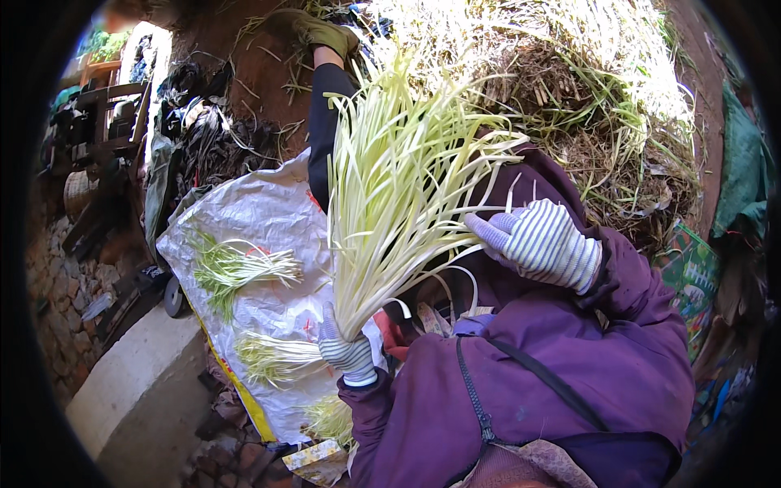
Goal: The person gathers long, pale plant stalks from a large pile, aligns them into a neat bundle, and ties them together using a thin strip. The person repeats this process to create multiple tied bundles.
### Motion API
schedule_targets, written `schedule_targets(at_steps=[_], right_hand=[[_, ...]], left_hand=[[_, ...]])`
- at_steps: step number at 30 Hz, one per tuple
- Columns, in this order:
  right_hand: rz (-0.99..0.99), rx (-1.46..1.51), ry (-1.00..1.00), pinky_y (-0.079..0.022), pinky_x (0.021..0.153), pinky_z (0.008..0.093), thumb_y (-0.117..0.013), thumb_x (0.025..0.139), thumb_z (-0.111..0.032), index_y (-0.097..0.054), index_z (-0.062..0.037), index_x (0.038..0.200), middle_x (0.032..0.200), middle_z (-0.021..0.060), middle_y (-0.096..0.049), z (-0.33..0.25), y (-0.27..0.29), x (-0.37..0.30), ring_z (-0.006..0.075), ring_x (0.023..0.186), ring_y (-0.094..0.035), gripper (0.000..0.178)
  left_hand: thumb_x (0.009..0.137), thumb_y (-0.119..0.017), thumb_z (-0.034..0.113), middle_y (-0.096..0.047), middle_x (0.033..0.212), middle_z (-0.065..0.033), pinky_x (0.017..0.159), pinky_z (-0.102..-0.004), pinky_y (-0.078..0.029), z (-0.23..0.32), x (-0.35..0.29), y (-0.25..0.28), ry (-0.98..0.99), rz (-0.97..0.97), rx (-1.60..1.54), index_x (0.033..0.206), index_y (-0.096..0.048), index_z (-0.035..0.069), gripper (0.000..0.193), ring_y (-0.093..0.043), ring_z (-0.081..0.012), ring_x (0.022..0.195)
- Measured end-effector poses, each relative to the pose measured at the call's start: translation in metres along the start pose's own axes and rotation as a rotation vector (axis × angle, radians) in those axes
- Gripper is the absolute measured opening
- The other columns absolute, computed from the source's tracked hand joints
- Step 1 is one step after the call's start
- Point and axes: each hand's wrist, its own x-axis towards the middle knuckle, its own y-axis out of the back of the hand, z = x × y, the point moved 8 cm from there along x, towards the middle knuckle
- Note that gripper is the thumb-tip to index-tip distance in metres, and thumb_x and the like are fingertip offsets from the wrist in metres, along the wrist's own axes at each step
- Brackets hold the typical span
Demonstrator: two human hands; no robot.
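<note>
My left hand point(346, 351), in a striped knit glove, is closed round the base of a large bunch of pale yellow-green blanched chives point(399, 187). The long flat leaves fan up and away from me. At the right edge of the bunch, my right hand point(541, 242), gloved alike, has its fingers bent together at some leaf ends; thin leaf tips poke out above it. Smaller chive bundles lie on a white woven sack point(285, 203) at my left: one bundle point(248, 268) farther off, another bundle point(281, 358) beside my left hand, and a third bundle point(332, 419) nearer me.
A big heap of straw and loose stalks point(569, 114) lies at the far right. My outstretched leg point(325, 114) passes behind the bunch. A pale concrete block point(138, 382) stands at the left, near rubble point(69, 293). A green patterned bag point(690, 281) sits at the right.
</note>
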Motion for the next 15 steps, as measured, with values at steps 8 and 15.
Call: schedule_targets(at_steps=[8, 15], right_hand=[[-0.251, 0.14, 0.0, -0.046, 0.047, 0.043, -0.059, 0.089, -0.025, -0.064, -0.0124, 0.109, 0.068, 0.0068, -0.061, 0.022, -0.003, -0.038, 0.0295, 0.057, -0.061, 0.025], [-0.144, 0.168, -0.245, -0.05, 0.059, 0.0412, -0.068, 0.082, -0.023, -0.069, -0.0119, 0.098, 0.071, 0.0083, -0.062, 0.084, 0.009, -0.069, 0.0296, 0.067, -0.063, 0.019]], left_hand=[[0.078, -0.072, 0.017, -0.068, 0.092, -0.0209, 0.075, -0.0434, -0.052, 0.006, 0.006, -0.019, -0.016, -0.163, 0.231, 0.127, -0.059, -0.001, 0.053, -0.066, -0.0378, 0.078], [0.077, -0.072, 0.018, -0.068, 0.092, -0.0207, 0.075, -0.0435, -0.052, 0.008, 0.002, -0.021, -0.074, -0.191, 0.261, 0.127, -0.059, 0.0, 0.054, -0.066, -0.0376, 0.078]])
